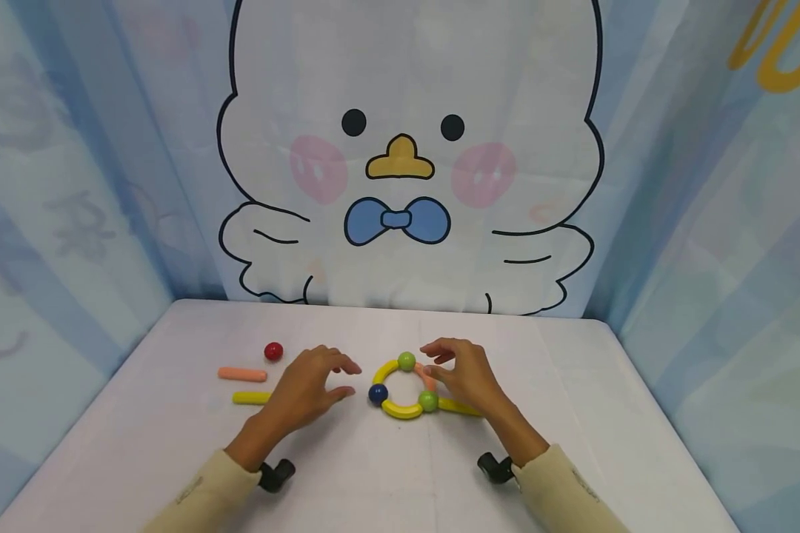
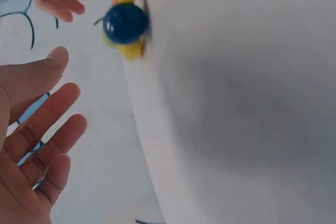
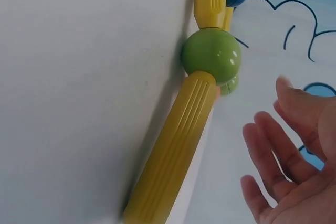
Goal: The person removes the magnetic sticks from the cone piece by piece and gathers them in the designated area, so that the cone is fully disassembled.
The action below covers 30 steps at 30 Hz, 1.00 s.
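A ring of toy rods and balls lies mid-table: two curved yellow rods (image 1: 401, 411), a curved orange rod (image 1: 430, 380), two green balls (image 1: 428, 401) and a dark blue ball (image 1: 378, 394). From the nearer green ball a straight yellow rod (image 3: 170, 150) runs out to the right, partly behind the right hand in the head view. My left hand (image 1: 310, 389) hovers left of the blue ball, fingers loosely bent and nothing in them. Over the ring's right side is my right hand (image 1: 468, 376), thumb and fingers apart, holding nothing; in the head view it overlaps the orange rod.
Left of the left hand lie a red ball (image 1: 274, 352), a straight orange rod (image 1: 242, 374) and another yellow rod (image 1: 250, 398), its end hidden by the hand. A printed curtain (image 1: 400, 89) stands behind the white table (image 1: 387, 481).
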{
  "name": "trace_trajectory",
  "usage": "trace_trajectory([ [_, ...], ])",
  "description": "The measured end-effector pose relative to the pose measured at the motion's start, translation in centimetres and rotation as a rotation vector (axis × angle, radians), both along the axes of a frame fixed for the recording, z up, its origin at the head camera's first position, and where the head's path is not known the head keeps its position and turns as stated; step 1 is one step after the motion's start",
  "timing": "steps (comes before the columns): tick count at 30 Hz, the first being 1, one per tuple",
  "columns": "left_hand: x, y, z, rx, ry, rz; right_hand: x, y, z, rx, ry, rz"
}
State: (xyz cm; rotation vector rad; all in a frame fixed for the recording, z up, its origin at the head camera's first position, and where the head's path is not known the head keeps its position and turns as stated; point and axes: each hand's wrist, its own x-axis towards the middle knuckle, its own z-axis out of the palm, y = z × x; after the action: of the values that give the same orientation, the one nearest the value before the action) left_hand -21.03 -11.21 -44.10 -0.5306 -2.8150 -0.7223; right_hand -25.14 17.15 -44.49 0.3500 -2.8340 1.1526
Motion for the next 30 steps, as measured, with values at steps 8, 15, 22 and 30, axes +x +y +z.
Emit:
trace_trajectory([
  [8, -0.7, 4.0, -1.0, 0.071, -0.011, -0.123, 1.8, 1.6, 0.1, 0.043, 0.007, -0.013],
  [15, -1.4, 6.9, -2.3, 0.015, 0.054, -0.259, 2.6, 2.8, -0.7, 0.059, -0.041, 0.006],
  [22, -2.1, 9.1, -2.9, -0.069, 0.073, -0.290, 2.7, 3.3, -1.8, 0.131, -0.050, 0.050],
  [30, -2.6, 10.2, -3.3, -0.103, 0.075, -0.306, 2.8, 3.2, -2.1, 0.150, -0.030, 0.094],
])
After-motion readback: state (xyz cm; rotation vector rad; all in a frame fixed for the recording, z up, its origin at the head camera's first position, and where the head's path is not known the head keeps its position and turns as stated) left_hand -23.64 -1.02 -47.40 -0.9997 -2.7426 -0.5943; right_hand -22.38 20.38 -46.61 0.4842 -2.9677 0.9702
